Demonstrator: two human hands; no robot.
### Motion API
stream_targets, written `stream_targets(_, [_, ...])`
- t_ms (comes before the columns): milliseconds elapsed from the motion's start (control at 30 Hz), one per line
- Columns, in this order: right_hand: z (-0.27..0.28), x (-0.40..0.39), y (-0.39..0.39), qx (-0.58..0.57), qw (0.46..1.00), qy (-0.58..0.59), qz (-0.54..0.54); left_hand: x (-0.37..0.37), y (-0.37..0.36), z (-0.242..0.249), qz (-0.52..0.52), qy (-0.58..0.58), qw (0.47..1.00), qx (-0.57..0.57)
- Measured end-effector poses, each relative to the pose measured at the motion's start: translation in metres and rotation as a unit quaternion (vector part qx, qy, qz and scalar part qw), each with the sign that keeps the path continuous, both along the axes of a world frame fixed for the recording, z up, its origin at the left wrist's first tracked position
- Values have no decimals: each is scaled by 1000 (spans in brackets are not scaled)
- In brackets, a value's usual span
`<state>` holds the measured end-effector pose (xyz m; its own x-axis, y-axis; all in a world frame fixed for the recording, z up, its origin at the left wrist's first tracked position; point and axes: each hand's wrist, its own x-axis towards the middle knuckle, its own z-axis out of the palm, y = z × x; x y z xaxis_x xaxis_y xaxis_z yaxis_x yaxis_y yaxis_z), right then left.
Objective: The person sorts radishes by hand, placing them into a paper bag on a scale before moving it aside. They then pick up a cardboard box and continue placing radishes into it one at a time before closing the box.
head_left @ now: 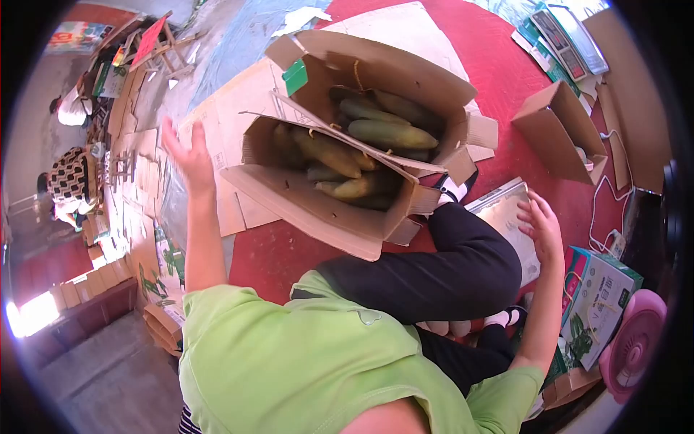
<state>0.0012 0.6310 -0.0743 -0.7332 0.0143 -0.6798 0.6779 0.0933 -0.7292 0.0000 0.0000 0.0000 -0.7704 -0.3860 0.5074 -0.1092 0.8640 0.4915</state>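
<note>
Wide-angle view, bright; burnt-out white glare, far lower left; shadow inside the near carton [311, 206]; left hand [191, 155] slightly blurred; edges curved, corners black; distant left background soft

Around me I see a pink fan [633, 346] at the lower right beside a printed carton [601, 304], a small brown box [543, 141] and what looks like a scale [558, 45] at the upper right, and, far left, a person in a patterned top [70, 175] below another person in white [74, 108].
</note>
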Motion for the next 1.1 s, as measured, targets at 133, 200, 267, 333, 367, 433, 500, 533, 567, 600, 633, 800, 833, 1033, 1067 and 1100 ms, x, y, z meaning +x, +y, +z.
stream_targets(133, [2, 27, 0, 5, 999, -20, -46, 63, 18, -17, 136, -8, 911, 390])
stream_targets(200, [11, 33, -2, 19, 998, -19, -52, 82, 27, -46, 195, -124, 834, 501])
stream_targets(267, [19, 43, -1, 26, 998, -14, -47, 81, 80, -35, 163, -175, 794, 558])
stream_targets(333, [29, 53, 2, 38, 998, -9, -46, 81, 83, -56, 143, -202, 762, 598])
stream_targets(367, [35, 59, 5, 48, 998, -2, -44, 82, 83, -67, 125, -227, 730, 633])
stream_targets(433, [44, 72, 10, 57, 997, 6, -49, 83, 71, -63, 118, -259, 728, 624])
stream_targets(500, [50, 89, 17, 80, 995, 1, -56, 82, 63, -57, 113, -291, 726, 612])
stream_targets(533, [49, 96, 21, 79, 995, 2, -59, 78, 62, -53, 113, -252, 754, 595])
stream_targets(567, [47, 104, 28, 78, 995, -2, -69, 76, 60, -50, 114, -213, 779, 578])
stream_targets(600, [47, 113, 32, 77, 994, -7, -79, 71, 54, -48, 107, -205, 781, 580])
stream_targets(633, [49, 120, 35, 79, 993, -7, -82, 65, 46, -47, 104, -207, 780, 581])
stream_targets(800, [61, 145, 43, 73, 989, -13, -125, 37, -11, -56, 72, -203, 857, 468])
stream_targets(833, [61, 149, 46, 73, 989, -14, -128, 37, -25, -59, 69, -206, 857, 467])
stream_targets(1033, [47, 161, 57, 61, 982, -8, -177, 45, -92, -53, 108, -236, 903, 344])
stream_targets(1067, [45, 162, 57, 62, 983, -8, -175, 46, -108, -57, 119, -243, 902, 337])
stream_targets(1100, [44, 163, 58, 54, 982, -6, -182, 53, -129, -70, 120, -243, 901, 338])
